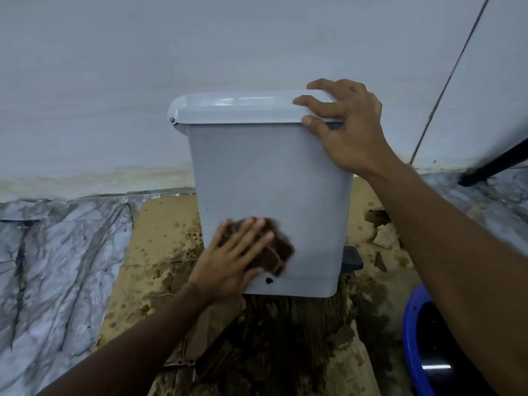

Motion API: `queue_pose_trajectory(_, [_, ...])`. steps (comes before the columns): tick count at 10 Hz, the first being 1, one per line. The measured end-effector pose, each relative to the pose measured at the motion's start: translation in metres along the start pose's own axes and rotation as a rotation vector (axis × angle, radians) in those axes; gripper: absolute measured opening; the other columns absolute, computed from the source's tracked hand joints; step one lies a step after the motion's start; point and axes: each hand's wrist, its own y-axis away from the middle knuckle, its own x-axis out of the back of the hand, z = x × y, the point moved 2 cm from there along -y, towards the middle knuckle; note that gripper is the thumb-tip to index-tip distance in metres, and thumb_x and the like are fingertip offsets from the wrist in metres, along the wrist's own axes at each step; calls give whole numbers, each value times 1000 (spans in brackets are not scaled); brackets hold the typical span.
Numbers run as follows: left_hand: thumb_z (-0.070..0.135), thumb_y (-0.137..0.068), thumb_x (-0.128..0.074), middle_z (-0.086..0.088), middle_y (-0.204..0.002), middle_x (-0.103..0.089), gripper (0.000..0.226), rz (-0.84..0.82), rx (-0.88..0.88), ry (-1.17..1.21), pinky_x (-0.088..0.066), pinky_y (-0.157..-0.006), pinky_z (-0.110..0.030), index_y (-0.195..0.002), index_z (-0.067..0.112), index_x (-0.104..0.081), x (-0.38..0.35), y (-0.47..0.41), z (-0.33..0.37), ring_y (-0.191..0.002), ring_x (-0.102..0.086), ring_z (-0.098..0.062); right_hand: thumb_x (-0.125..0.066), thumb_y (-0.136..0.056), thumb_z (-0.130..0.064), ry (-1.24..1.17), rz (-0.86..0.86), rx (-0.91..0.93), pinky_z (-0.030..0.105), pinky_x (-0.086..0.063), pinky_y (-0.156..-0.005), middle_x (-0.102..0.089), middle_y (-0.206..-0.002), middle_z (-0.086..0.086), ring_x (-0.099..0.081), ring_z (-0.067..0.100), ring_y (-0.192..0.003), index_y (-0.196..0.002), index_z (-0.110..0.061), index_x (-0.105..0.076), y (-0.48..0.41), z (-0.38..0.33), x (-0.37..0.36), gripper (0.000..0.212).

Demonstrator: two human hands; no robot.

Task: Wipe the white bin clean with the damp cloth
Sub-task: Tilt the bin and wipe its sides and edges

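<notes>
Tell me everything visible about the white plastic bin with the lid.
The white plastic pedal bin stands upright on wet, stained brown cardboard before a pale wall. Its body tapers downward; its hinged lid is closed. A black foot pedal juts out low on the right, and a small dark hole sits near the base. The right hand grips the lid's right corner; the left hand presses a dark brown cloth against the lower front.

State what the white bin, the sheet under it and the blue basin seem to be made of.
White bin: probably moulded plastic, matte, smooth walls and a hinged lid. Sheet: corrugated cardboard, brown, water-stained, torn with ribs showing. Blue basin: likely plastic, glossy rounded rim.
</notes>
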Motion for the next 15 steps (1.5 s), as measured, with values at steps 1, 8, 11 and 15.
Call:
queue_pose_trajectory(1, [51,-104,-27,-17,-166,-11,69,82,282,0,4,-125,-52,-161,13,-15,23,-29,-40,-156,-2,-29,-59,-92,-38,-3,9,-7,32,-10,-109,-53,-138,-21,-37,11,-133,-115,-43,-69,-1,-1,0,26])
queue_pose_trajectory(8, [46,-106,-30,-25,-165,-6,72,120,394,84,3,-126,-48,-158,0,-11,32,-78,-19,-155,1,-34,-54,-90,-47,-15,11,13,52,-22,-114,-53,-138,-20,-38,16,-132,-115,-47,-63,-2,3,-2,27])
queue_pose_trajectory(11, [46,-107,-25,-20,-164,-15,65,15,121,74,-4,-127,-47,-158,6,-18,-2,4,5,-156,-5,-32,-52,-88,-51,-47,24,21,54,-24,-113,-54,-138,-19,-39,16,-132,-112,-51,-60,-1,5,-3,25])
queue_pose_trajectory(15, [32,-104,-41,-24,-165,-15,67,421,900,427,-14,-125,-52,-157,-3,-19,15,-47,-14,-155,-12,-37,-54,-89,-50,-45,35,27,55,-25,-112,-55,-138,-18,-39,16,-133,-113,-51,-61,-1,8,-3,25])
